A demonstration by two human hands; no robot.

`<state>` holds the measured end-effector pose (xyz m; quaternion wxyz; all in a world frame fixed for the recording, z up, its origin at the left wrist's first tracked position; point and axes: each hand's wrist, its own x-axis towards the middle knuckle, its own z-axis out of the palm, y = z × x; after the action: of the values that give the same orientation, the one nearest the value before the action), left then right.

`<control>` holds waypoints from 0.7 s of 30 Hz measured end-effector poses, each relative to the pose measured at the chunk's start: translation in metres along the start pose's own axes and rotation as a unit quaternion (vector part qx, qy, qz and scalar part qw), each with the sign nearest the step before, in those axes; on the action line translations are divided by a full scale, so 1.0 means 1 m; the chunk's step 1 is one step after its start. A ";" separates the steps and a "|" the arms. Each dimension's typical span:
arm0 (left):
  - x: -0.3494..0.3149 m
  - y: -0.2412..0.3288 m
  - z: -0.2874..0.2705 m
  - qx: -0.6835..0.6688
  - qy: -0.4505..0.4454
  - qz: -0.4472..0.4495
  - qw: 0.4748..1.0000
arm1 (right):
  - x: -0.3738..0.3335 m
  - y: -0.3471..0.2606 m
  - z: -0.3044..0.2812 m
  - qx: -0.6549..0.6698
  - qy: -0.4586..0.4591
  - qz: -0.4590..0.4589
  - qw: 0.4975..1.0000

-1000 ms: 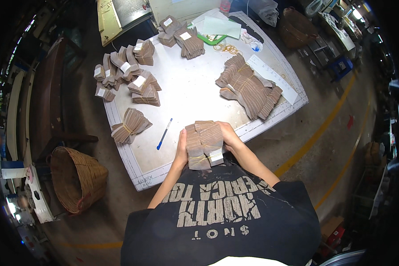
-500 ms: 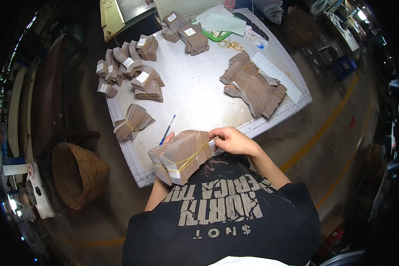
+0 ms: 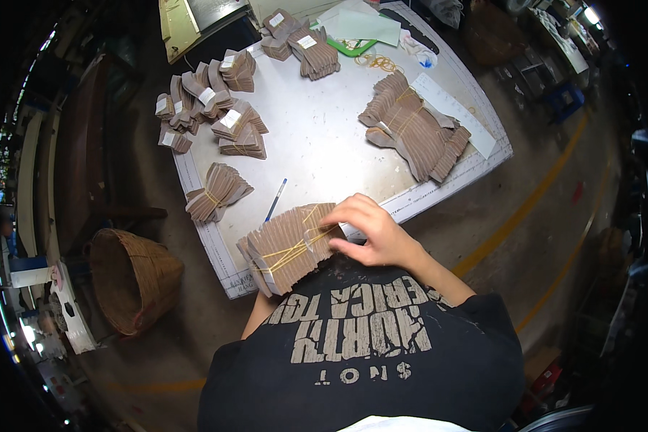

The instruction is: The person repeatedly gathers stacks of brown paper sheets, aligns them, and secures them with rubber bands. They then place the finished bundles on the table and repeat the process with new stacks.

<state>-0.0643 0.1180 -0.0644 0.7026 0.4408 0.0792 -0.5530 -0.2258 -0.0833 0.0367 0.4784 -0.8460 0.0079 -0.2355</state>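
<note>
A thick bundle of thin brown-grey shaped pieces [image 3: 284,248], bound with crossed yellow rubber bands, is held tilted at the table's near edge. My left forearm [image 3: 259,315] runs beneath the bundle's left end; the left hand itself is hidden behind it. At the other end, my right hand [image 3: 371,230] curves its fingers over the bundle, thumb on the near side, close to the bands. A blue-and-white pen [image 3: 276,200] lies just beyond the bundle. Left of the pen rests a smaller banded bundle [image 3: 219,193].
Several banded bundles with white labels [image 3: 207,96] crowd the table's far left. A larger stack [image 3: 414,129] lies at right beside a white paper strip [image 3: 457,119]. Loose rubber bands [image 3: 379,63] sit near a green tray [image 3: 355,49]. A wicker basket [image 3: 140,284] stands left of the table.
The held bundle has turned, showing more of its banded side. My right fingers have spread from the end onto the bundle. The left fingertips seen behind it are now hidden.
</note>
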 end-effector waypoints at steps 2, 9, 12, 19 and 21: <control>0.004 0.000 -0.002 -0.016 -0.019 0.006 1.000 | 0.001 -0.002 0.004 -0.047 -0.013 -0.060 0.997; 0.009 -0.004 -0.003 -0.057 -0.067 0.011 0.996 | 0.006 0.006 0.012 -0.031 -0.001 -0.057 0.998; 0.010 -0.007 -0.003 -0.071 -0.082 0.019 0.994 | 0.010 0.004 0.012 -0.013 -0.008 -0.033 0.999; 0.006 -0.013 -0.001 -0.103 -0.106 0.025 0.989 | 0.012 0.001 0.006 -0.001 -0.046 0.000 0.999; 0.006 -0.015 -0.001 -0.109 -0.112 0.025 0.987 | 0.011 0.002 0.003 0.023 -0.059 0.019 0.998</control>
<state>-0.0745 0.1144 -0.0759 0.7648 0.2987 0.0491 -0.5688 -0.2145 -0.0847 0.0381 0.5018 -0.8468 -0.0099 -0.1760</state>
